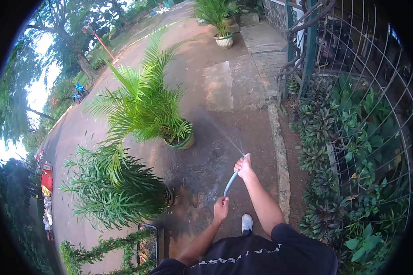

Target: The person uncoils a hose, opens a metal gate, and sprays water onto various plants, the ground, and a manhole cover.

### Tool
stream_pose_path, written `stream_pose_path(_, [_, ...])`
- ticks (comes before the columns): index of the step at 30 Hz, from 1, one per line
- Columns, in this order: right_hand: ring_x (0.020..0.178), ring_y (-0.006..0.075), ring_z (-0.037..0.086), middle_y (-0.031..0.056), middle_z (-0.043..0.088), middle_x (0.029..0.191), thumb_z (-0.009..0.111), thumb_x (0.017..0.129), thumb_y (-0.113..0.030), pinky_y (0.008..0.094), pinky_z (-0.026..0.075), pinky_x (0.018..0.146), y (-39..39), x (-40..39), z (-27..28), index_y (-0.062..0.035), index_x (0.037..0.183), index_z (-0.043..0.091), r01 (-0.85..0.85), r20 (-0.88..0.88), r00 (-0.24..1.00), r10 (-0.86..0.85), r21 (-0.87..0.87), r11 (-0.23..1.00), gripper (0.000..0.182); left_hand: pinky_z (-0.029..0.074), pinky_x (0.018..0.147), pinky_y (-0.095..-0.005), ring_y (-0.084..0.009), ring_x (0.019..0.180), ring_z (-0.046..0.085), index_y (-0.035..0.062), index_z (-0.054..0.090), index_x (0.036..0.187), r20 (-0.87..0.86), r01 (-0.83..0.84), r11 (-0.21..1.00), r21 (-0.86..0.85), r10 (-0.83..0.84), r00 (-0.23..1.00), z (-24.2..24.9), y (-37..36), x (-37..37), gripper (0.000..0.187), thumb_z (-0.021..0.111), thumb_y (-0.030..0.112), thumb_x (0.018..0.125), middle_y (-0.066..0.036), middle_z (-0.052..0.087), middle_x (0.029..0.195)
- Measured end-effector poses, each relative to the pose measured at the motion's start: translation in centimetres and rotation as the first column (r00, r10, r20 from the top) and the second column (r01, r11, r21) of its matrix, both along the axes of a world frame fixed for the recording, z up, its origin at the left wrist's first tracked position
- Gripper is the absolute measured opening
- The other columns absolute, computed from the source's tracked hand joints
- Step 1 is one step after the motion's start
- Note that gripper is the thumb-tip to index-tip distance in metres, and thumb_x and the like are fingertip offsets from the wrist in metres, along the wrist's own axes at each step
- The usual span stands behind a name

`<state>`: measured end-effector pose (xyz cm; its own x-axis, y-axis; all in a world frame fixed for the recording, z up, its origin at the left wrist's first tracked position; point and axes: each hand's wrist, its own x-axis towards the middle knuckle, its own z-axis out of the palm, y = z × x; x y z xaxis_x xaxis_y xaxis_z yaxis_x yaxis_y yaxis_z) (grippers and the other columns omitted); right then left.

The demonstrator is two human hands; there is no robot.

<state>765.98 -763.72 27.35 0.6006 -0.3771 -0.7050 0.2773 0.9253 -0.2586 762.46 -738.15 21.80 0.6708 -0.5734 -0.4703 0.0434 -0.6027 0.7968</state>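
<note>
A grey-blue garden hose (pixel 231 182) runs between my two hands. My right hand (pixel 244 165) is closed around its end, and a thin spray of water (pixel 229 141) leaves there toward the upper left. Lower down, my left hand (pixel 221 208) grips the hose farther back; the rest of the hose is hidden. To the left of the spray stands a potted palm (pixel 147 110) in a green-rimmed pot (pixel 184 140). Nearer to me, a bushy long-leaved plant (pixel 117 188) leans out over the paving. The ground (pixel 202 174) between the plants and me looks dark and wet.
A wire fence (pixel 376 55) with leafy plants (pixel 316 146) lines the right side behind a low concrete curb (pixel 280 160). Another potted palm (pixel 224 39) stands farther up. A dark metal frame (pixel 158 238) with climbing greenery is at lower left. A blue motorbike (pixel 80 91) is parked across the road.
</note>
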Motion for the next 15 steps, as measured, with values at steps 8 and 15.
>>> stream_pose_path(8, [0.033,0.0112,0.021,-0.0039,0.023,0.043,0.026,0.095,-0.06,0.0277,0.021,0.034,0.8,1.4,1.2,-0.0173,0.059,0.032,-0.03,-0.084,0.996,0.012,-0.211,0.977,0.056,0.035,0.1,-0.0391,-0.0314,0.115,0.049,-0.0002,0.051,0.122,0.442,0.139,0.934,-0.33,0.023,0.897,1.4,-8.1,7.9,0.046,0.038,0.037,0.098,-0.023,0.053,0.12])
stream_pose_path(15, [0.032,0.0108,0.022,-0.0032,0.024,0.044,0.03,0.095,-0.057,0.0283,0.022,0.032,2.2,7.7,0.7,-0.0156,0.059,0.032,0.033,-0.104,0.992,-0.065,-0.287,0.957,0.055,0.042,0.09,-0.0332,-0.0196,0.085,0.06,0.0001,0.063,0.099,-0.301,0.082,0.883,-0.462,-0.244,0.922,-0.6,-9.3,14.0,0.077,0.015,0.06,0.096,-0.01,0.063,0.082])
